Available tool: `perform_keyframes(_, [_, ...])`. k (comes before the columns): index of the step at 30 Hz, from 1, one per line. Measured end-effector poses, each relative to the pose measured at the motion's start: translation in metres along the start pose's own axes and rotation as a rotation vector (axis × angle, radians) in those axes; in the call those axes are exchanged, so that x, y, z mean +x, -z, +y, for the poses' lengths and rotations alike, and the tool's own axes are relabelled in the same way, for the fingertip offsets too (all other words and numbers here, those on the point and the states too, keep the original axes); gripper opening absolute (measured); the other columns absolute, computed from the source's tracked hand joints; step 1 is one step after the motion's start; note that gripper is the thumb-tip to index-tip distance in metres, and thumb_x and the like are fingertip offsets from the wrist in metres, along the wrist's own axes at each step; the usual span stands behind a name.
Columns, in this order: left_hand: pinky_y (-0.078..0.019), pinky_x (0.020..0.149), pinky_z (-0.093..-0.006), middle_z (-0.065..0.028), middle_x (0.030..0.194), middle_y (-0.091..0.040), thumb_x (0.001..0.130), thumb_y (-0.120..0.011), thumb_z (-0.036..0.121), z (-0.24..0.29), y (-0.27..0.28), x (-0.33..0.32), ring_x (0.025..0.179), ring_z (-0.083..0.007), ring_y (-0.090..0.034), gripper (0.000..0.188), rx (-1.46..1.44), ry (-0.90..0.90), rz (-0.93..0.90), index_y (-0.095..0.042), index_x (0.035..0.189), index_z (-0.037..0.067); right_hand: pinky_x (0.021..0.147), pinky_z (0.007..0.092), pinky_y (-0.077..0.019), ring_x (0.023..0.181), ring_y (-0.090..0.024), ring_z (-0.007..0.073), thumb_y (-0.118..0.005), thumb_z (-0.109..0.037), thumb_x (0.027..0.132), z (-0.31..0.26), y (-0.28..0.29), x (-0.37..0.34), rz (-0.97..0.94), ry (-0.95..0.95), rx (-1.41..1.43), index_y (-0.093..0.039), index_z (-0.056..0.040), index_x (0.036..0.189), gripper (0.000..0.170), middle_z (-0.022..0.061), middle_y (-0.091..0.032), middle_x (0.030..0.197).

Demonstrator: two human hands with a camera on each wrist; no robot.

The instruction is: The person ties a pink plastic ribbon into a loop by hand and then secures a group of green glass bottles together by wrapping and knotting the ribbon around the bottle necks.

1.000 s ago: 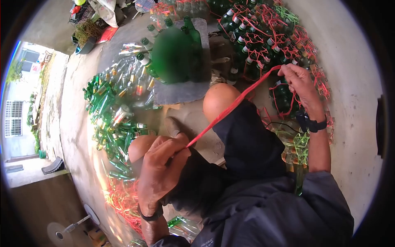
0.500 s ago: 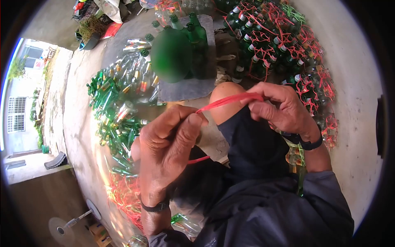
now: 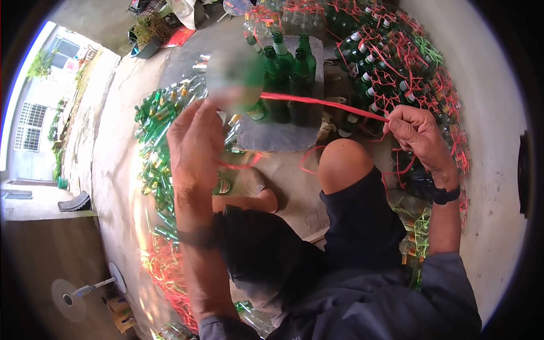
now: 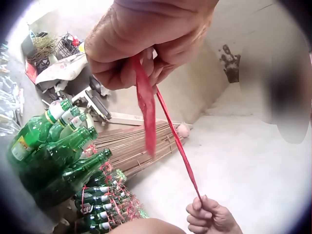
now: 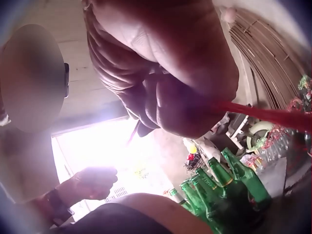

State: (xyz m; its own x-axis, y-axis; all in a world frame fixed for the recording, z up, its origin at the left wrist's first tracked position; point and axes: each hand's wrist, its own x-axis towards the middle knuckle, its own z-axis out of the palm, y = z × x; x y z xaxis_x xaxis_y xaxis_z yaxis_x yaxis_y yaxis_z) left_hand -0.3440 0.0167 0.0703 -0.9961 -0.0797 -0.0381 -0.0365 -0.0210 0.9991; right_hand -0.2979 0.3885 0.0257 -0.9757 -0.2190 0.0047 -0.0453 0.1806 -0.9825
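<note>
In the head view, a red strip point(image 3: 317, 101) is stretched between the left hand point(image 3: 195, 147) and the right hand point(image 3: 416, 136), passing across the view of upright green bottles point(image 3: 303, 65) on a grey board point(image 3: 277, 139). By the right hand it is gripped between thumb and curled fingers; the left fingertips are hidden (a blurred patch covers them). Bottles netted in red strips point(image 3: 391, 62) are seen beyond the right hand, and loose bottles point(image 3: 158, 113) are piled to the left.

In the left wrist view, the strip is pinched by the left hand, a short end dangling below, while the longer length is led down to the right hand's closed fingers.

In the right wrist view, the strip is clasped in the right hand and led toward the frame's right edge, above the green bottles.
</note>
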Motion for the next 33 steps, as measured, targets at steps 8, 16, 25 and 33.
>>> perform_keyframes(8, [-0.0197, 0.040, -0.0232, 0.0088, 0.061, -0.037, 0.105, -0.059, 0.022, 0.007, 0.034, 0.068, 0.045, -0.0023, -0.025, 0.022, -0.142, 0.036, 0.215, -0.065, 0.102, 0.002, 0.046, 0.0202, -0.0233, 0.052, -0.032, -0.0008, -0.064, -0.030, 0.104, 0.009, 0.014, 0.031, 0.016, -0.068, 0.108, -0.066, -0.0054, 0.092, 0.028, -0.0095, -0.043, 0.063])
perform_keyframes(16, [-0.0175, 0.042, -0.0229, 0.0110, 0.060, -0.032, 0.103, -0.061, 0.020, -0.014, 0.041, 0.139, 0.048, -0.0003, -0.023, 0.022, -0.080, -0.022, 0.131, -0.067, 0.106, -0.001, 0.044, 0.0190, -0.0201, 0.050, -0.026, -0.0021, -0.062, -0.028, 0.104, 0.026, 0.020, 0.138, 0.215, 0.056, 0.229, -0.067, -0.0063, 0.097, 0.024, -0.0113, -0.038, 0.064])
perform_keyframes(25, [-0.0252, 0.043, -0.0232, 0.0062, 0.062, -0.051, 0.098, -0.066, 0.026, -0.084, 0.035, 0.210, 0.047, -0.0024, -0.036, 0.027, 0.290, -0.010, 0.147, -0.076, 0.097, 0.001, 0.044, 0.0217, -0.0168, 0.050, -0.025, -0.0018, -0.068, -0.034, 0.100, 0.078, 0.016, 0.254, 0.336, 0.042, 0.038, -0.073, -0.0088, 0.093, 0.027, -0.0128, -0.037, 0.062])
perform_keyframes(33, [-0.0273, 0.045, -0.0268, 0.0055, 0.057, -0.045, 0.094, -0.067, 0.029, -0.143, 0.036, 0.212, 0.048, -0.0058, -0.037, 0.031, 0.434, 0.037, 0.081, -0.077, 0.092, 0.000, 0.044, 0.0252, -0.0151, 0.050, -0.027, 0.0005, -0.069, -0.032, 0.098, 0.135, 0.006, 0.283, 0.218, -0.143, 0.009, -0.072, -0.0061, 0.087, 0.028, -0.0125, -0.036, 0.060])
